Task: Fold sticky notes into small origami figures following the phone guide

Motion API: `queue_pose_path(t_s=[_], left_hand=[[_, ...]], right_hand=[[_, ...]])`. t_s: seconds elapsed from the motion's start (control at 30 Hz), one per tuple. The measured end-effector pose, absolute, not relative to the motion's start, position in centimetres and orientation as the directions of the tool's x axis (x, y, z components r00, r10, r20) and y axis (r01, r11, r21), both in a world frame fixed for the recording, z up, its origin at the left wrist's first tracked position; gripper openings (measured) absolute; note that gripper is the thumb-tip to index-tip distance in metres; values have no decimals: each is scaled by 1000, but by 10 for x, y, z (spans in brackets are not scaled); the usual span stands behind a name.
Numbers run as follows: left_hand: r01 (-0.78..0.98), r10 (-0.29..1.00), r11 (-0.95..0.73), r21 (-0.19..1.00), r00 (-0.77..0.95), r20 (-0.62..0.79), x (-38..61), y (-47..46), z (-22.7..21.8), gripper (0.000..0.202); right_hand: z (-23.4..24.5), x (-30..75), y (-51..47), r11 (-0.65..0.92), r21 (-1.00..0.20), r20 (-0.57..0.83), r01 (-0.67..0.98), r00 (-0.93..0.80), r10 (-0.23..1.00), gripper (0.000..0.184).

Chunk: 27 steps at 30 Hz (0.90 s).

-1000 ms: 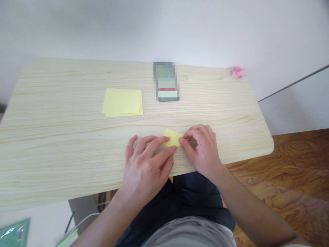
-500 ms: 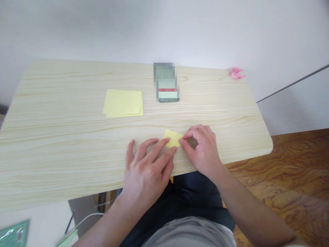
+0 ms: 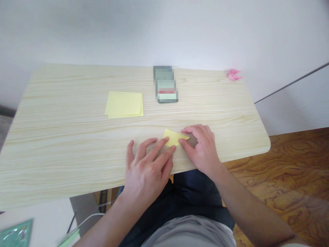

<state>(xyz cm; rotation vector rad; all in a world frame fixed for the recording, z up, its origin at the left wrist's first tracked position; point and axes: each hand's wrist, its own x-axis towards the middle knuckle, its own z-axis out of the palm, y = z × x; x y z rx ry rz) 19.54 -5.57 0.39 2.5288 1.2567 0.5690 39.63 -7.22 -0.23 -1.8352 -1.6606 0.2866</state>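
A small folded piece of yellow paper (image 3: 173, 138) lies on the table in front of me, tapering to a point at its right end. My left hand (image 3: 149, 164) is spread flat, palm down, with two fingertips pressing on the paper's left and lower part. From the right side, my right hand (image 3: 202, 145) reaches in with thumb and index finger apart. Its thumb tip touches the lower edge of the paper, and the index fingertip is at the upper edge; whether that finger touches is unclear.
Yellow paper sheets (image 3: 124, 104) lie overlapping farther back on the left. A pixelated phone-like object (image 3: 166, 85) lies near the wall. A pink folded paper piece (image 3: 234, 74) sits at the back right corner. Lower left, a green packet (image 3: 16, 234) rests on a white surface.
My right thumb and index finger have parted from a pinch on the paper's right end, uncovering its pointed tip. My left hand stays on the paper. The view has shifted slightly.
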Motion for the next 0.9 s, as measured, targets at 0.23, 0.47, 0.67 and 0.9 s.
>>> queue_pose_path(t_s=[0.23, 0.47, 0.67, 0.9], left_hand=[[701, 805, -591, 399, 545, 234, 196, -56, 4, 29], [711, 810, -585, 391, 536, 239, 197, -55, 2, 26], [716, 811, -584, 383, 538, 230, 196, -56, 2, 26], [713, 809, -586, 384, 542, 228, 195, -56, 2, 27]], right_hand=[[-1, 403, -75, 4, -590, 224, 807, 159, 962, 19], [-4, 406, -81, 2, -578, 253, 816, 177, 951, 10], [-7, 404, -87, 46, -514, 328, 856, 147, 933, 10], [-9, 409, -98, 103, -428, 339, 898, 53, 939, 16]])
